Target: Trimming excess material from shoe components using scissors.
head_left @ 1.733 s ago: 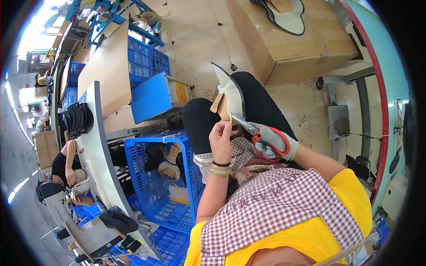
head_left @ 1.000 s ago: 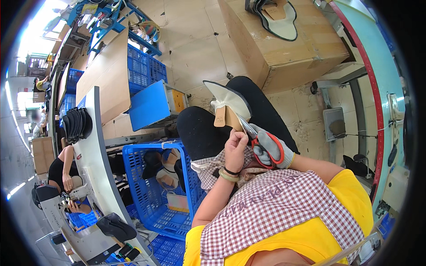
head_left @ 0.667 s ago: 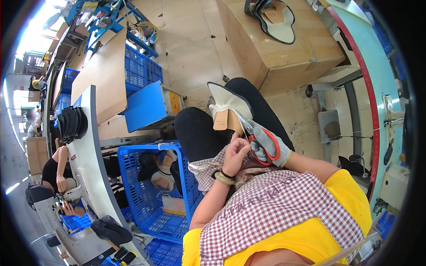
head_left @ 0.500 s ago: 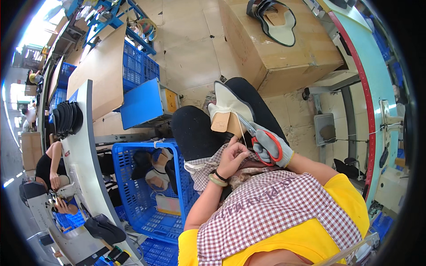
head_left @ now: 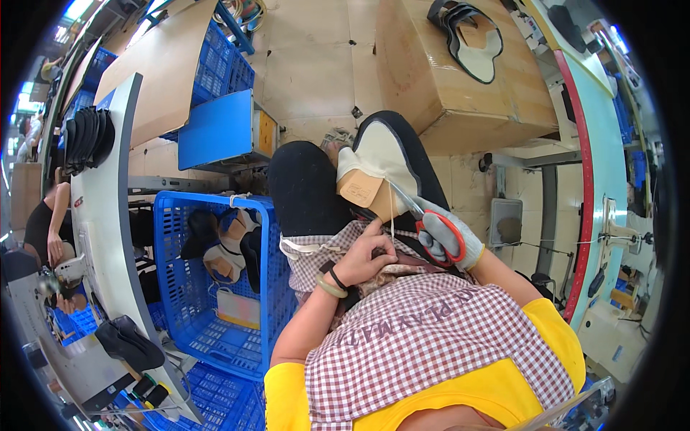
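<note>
A cream shoe upper (head_left: 388, 154) with dark edging and a tan insole-like piece (head_left: 364, 188) lies across my thighs. My bare left hand (head_left: 365, 257), wearing a black band and a pale bracelet, curls its fingers at the upper's near end and grips it there. A narrow pale strip (head_left: 392, 212) hangs down from the upper, beside those fingers. My right hand (head_left: 451, 237), in a grey glove, is closed round red-handled scissors (head_left: 458, 248). Their blades point up and left, against the upper near the strip; whether they are parted is hard to see.
On my left stands a blue crate (head_left: 215, 352) holding several shoe uppers (head_left: 224, 262). A cardboard box (head_left: 460, 93) ahead right carries another upper (head_left: 474, 54). Left of the crate, a worktable (head_left: 100, 208) bears stacked black pieces (head_left: 88, 140); a co-worker (head_left: 50, 230) sits beyond.
The whole view has shifted, so the crate and table lie further left in it. The upper's far end has come down flatter over my right thigh. Both hands keep their holds.
</note>
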### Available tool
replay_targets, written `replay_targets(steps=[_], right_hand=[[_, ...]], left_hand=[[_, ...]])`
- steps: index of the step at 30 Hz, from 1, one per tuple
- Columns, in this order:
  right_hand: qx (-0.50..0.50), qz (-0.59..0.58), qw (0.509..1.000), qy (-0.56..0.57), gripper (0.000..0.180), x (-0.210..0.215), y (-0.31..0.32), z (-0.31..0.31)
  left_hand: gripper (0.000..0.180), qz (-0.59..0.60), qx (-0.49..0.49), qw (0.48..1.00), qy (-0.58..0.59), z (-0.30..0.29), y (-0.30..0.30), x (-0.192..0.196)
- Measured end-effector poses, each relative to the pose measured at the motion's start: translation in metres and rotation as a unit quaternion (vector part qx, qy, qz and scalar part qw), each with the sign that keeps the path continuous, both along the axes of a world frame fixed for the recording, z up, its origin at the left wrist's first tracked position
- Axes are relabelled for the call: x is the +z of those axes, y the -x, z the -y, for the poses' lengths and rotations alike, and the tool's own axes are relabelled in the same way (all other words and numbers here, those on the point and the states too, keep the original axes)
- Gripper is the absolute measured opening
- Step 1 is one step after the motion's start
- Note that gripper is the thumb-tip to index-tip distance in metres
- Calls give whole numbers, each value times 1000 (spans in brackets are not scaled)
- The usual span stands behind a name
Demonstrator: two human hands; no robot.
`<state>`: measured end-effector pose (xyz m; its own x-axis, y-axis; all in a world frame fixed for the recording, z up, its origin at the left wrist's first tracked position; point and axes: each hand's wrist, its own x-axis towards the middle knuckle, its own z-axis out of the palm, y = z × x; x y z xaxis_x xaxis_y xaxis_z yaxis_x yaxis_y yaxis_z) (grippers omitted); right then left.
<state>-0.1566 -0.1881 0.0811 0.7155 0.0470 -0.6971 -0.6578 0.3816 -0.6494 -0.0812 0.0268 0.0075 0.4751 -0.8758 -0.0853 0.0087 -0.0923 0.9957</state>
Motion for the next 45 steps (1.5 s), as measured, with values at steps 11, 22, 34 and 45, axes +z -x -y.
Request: replay_targets(steps=[11,22,34,45], right_hand=[[90,50,994,-23,57,-10,-16,26],[64,72,931,-352,65,-30,-12,40],[98,161,980,-64,71,-2,-36,36],[-11,95,993,-68,56,-48,-39,34]], left_hand=[[10,-22,-41,999,25,-5,-4,-3],[11,-234,72,969,13,-6,0,-16],[37,-24,299,953,39,37,-32,-1],[36,380,406,822,-122,37,-41,14]])
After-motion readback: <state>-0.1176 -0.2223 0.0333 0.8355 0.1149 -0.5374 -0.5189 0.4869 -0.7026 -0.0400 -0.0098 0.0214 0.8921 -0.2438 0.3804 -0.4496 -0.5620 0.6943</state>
